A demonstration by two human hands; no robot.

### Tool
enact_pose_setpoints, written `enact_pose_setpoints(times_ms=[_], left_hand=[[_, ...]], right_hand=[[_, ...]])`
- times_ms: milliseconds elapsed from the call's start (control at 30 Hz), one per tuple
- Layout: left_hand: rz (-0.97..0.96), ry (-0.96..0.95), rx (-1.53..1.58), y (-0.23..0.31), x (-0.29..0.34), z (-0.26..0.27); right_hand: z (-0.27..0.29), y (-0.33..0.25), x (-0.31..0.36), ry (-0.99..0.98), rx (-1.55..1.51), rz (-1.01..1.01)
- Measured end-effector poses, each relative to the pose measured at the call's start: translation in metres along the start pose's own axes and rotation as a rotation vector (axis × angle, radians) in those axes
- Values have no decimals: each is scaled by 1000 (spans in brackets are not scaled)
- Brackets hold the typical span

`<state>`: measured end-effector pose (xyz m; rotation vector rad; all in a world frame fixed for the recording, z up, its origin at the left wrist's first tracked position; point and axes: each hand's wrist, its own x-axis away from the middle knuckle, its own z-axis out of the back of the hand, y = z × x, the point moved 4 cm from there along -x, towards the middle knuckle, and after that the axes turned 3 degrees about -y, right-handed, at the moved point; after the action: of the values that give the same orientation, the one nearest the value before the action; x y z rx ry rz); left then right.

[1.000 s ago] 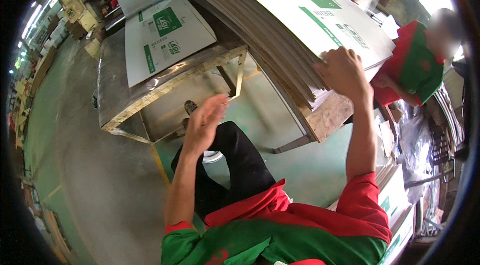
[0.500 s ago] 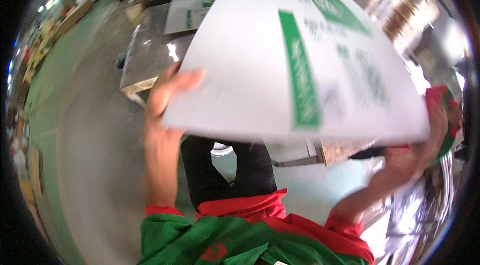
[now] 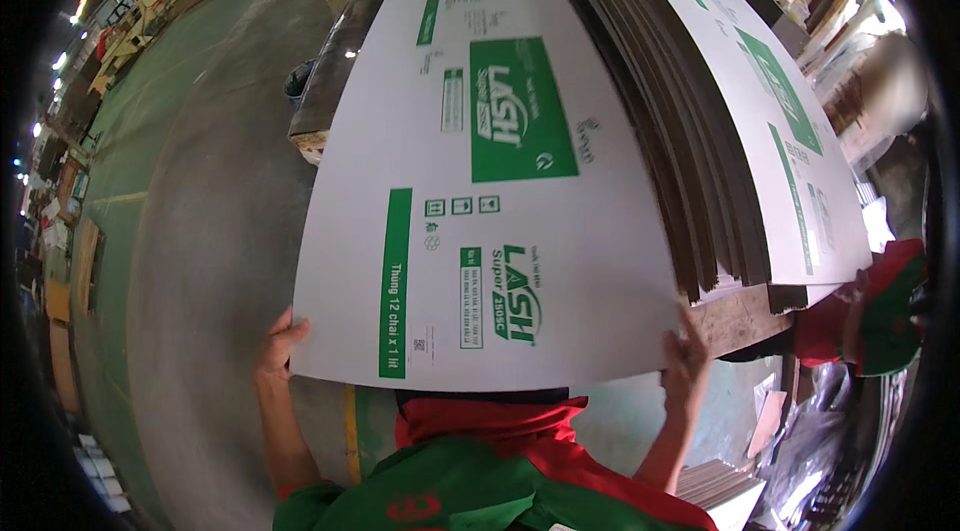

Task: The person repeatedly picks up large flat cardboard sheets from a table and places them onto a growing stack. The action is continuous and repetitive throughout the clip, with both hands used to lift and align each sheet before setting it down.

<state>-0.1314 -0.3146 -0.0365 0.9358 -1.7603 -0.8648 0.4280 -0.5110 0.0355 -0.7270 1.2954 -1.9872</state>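
A large white cardboard sheet (image 3: pixel 340 261) with green printing stretches away in front of me, over the dark table (image 3: pixel 335 81). My left hand (image 3: pixel 279 346) grips its near left corner, thumb on top and the other fingers partly hidden beneath. At the near right corner my right hand (image 3: pixel 686 356) is closed on the same sheet. Right beside the sheet stands a tall stack of cardboard sheets (image 3: pixel 690 161), brown at the edges, with a white and green printed sheet (image 3: pixel 790 171) on top.
At the right a person in red and green (image 3: pixel 885 316) stands close to the stack. A wooden board (image 3: pixel 735 321) shows under the stack. Further sheets (image 3: pixel 715 491) lie low at the lower right. Grey floor (image 3: pixel 200 261) extends on my left.
The cardboard sheet has moved left and down, from a raised, tilted position to lying out over the dark table. Both hands still hold its near corners. The stack at right has come into view.
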Motion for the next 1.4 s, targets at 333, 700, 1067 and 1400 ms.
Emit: enact_pose_setpoints(times_ms=[333,700,1067,1400], left_hand=[[-148,292,-226,-77,1,8],[-288,410,-573,-121,49,-31],[-291,583,-330,-63,-228,-47],[-323,424,-1316,-36,-381,-21]], right_hand=[[-62,129,-12,-65,84,-222],[-13,129,29,-6,84,-479],[-109,133,-268,99,39,-8],[-141,22,-280,129,673,490]])
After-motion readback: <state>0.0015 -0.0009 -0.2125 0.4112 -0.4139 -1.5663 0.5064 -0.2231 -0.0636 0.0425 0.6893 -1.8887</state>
